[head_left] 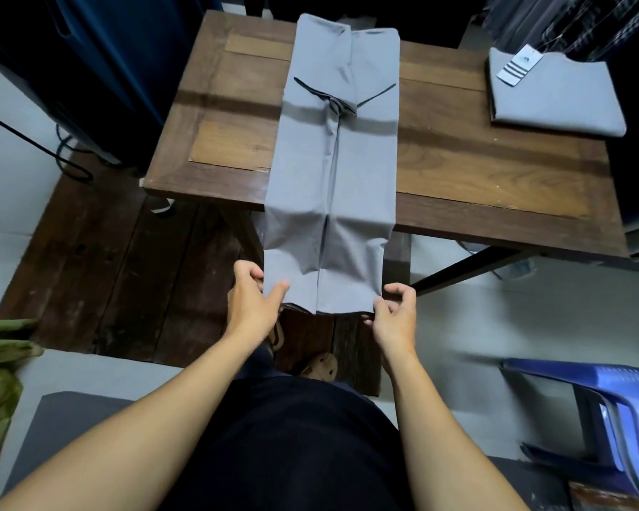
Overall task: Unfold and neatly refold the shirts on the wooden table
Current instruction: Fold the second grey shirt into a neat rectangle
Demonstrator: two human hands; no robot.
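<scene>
Two hands: each pinches one near corner of the shirt (332, 178).
Left hand (253, 300): the thumb lies on top of the cloth at the left corner, the other fingers curl round the edge beneath, and the corner is pinched between them.
Right hand (393, 315): the thumb and forefinger pinch the right corner, and the other fingers are curled and slightly spread above it.
Shirt: grey, folded lengthwise into a long strip, both sides meeting along the middle. It runs away from the fingers, hangs free just beyond them, then lies flat across the table (458, 171).
Table: wooden, beyond the fingertips, under the far part of the strip.
Folded shirt (554, 94): grey, a neat rectangle on the table, far beyond the right fingers and to their right, well apart from the strip.
Tag (519, 64): striped, on the folded shirt's far left corner.
Chair (613, 407): blue, right of the right fingers and nearer the person.
</scene>
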